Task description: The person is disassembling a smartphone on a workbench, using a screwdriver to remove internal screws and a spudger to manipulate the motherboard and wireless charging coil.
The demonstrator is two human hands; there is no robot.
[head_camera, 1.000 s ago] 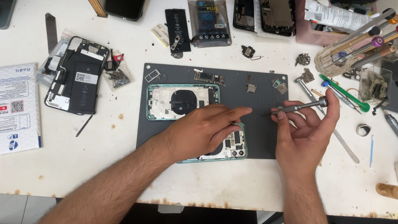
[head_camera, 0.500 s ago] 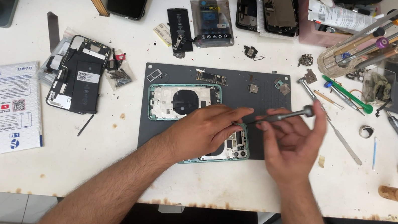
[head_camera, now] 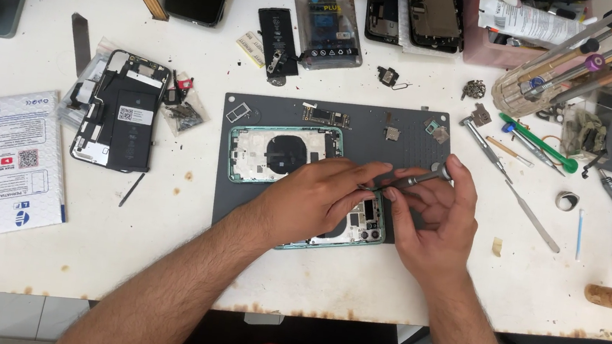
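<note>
White table seen cluttered: tools, parts, dark mat at centre. Opened green phone laid on mat. Left hand rested on phone's lower half, fingers curled, tips pinched at screwdriver tip. Right hand closed around screwdriver, thumb on its cap.
</note>
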